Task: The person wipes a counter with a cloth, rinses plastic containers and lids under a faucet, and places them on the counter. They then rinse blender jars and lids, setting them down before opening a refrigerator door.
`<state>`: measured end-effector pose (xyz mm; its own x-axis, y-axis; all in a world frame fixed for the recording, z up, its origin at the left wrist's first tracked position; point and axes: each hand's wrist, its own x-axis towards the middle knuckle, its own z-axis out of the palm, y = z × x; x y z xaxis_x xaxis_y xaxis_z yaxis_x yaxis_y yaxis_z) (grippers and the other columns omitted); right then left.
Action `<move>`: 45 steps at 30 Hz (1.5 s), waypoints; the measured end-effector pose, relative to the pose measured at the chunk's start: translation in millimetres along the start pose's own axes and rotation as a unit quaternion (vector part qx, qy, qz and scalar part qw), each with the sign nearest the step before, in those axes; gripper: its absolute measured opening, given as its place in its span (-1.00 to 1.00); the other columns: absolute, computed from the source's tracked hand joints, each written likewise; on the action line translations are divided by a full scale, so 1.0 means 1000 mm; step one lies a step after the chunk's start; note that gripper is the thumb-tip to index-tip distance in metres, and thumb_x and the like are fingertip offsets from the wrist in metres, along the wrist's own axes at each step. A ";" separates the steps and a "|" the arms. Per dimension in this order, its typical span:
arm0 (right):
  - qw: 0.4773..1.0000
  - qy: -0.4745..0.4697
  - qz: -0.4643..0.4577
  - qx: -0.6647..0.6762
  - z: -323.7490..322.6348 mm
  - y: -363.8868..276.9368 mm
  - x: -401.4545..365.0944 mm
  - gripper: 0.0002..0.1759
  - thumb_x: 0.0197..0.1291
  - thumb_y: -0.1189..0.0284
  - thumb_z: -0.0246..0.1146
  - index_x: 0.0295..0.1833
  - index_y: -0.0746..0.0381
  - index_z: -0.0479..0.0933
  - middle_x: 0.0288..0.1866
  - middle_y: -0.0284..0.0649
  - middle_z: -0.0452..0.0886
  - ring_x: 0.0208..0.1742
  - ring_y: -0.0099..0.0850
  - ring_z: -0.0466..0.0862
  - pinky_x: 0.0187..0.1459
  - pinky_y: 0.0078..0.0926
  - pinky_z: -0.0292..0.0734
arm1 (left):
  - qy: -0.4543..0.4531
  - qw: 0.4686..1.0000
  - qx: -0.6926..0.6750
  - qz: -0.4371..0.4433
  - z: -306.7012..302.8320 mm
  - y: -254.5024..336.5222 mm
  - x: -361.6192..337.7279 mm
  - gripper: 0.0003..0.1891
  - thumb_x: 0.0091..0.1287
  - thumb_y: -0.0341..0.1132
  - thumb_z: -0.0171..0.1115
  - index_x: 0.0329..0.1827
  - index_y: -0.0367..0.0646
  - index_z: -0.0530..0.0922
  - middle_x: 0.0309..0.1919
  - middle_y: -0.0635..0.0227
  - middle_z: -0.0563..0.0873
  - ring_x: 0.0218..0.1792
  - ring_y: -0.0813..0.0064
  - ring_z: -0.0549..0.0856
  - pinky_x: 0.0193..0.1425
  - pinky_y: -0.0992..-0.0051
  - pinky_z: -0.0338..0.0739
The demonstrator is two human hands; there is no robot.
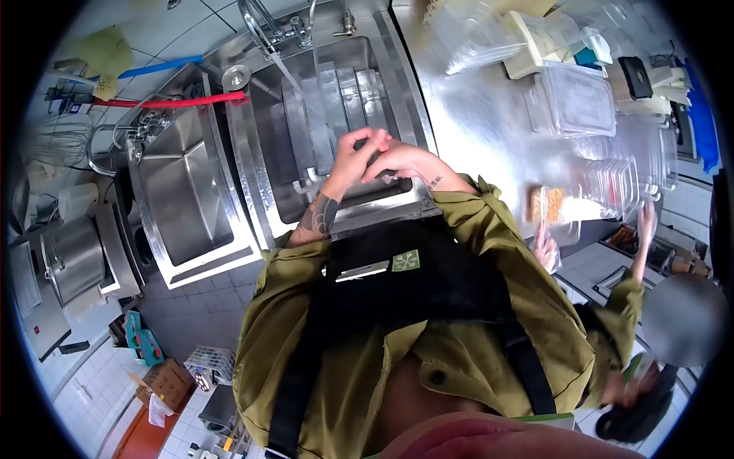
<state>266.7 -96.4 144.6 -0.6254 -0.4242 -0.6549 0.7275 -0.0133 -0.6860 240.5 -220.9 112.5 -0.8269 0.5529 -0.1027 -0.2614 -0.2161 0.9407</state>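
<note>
Sink (275, 200) of metal, with grey panels (336, 99) lying inside; a tap (264, 30) runs water onto them. Over the sink's near side, the left hand (355, 157) angles up and inward, fingers bent, touching the right hand (397, 158), which reaches in from the right with its wrist turned. Whether either grips anything is unclear. A green patch (406, 261) on the black apron (413, 291) bears a pale, flower-like emblem; the marks on the right wrist are too small to read.
</note>
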 end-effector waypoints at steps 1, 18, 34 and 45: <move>0.999 0.036 0.021 -0.022 0.003 0.000 0.000 -0.54 -0.29 0.64 0.36 -0.19 0.26 0.35 -0.49 -0.29 0.46 -0.58 -0.59 0.44 -0.69 -0.70 0.18 | -0.002 1.000 0.011 -0.001 -0.008 -0.005 0.005 -0.61 0.31 -0.16 0.12 -0.59 -0.29 0.52 -0.56 0.32 0.61 -0.33 0.53 0.60 -0.12 0.52 0.45; 0.866 0.252 -0.061 -0.427 0.011 0.109 0.124 -0.54 -0.09 0.08 0.16 -0.24 0.25 0.58 -0.21 0.04 0.61 -0.12 -0.03 0.59 -0.07 -0.19 0.48 | 0.238 0.865 0.422 -0.129 -0.053 -0.107 0.022 -0.61 0.25 -0.13 0.05 -0.52 -0.30 0.58 -0.60 0.04 0.62 -0.47 0.14 0.62 -0.36 0.33 0.48; 0.906 0.296 -0.236 -0.190 0.014 0.057 0.043 -0.21 -0.29 0.23 0.50 0.02 0.33 0.25 -0.29 -0.14 0.51 -0.39 -0.42 0.56 -0.32 -0.50 0.48 | 0.251 0.948 -0.011 -0.195 -0.130 0.027 -0.049 -0.54 0.20 0.16 0.13 -0.14 -0.07 0.45 -0.41 0.44 0.56 -0.61 0.67 0.46 -0.62 0.70 0.26; 0.912 0.289 -0.202 -0.208 0.011 0.065 0.059 -0.46 -0.17 0.34 0.42 -0.07 0.27 0.35 -0.35 -0.26 0.53 -0.46 -0.50 0.56 -0.39 -0.54 0.48 | 0.235 0.903 0.358 -0.035 -0.291 0.181 0.081 -0.37 0.03 -0.08 0.42 0.03 -0.35 0.41 -0.24 0.33 0.62 -0.32 0.57 0.65 -0.35 0.64 0.53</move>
<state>279.8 -132.8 65.0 -0.9507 0.0894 -0.2969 0.3095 0.3331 -0.8907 -18.6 -449.9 180.4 -0.9846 0.1068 -0.1383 -0.0717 0.4745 0.8773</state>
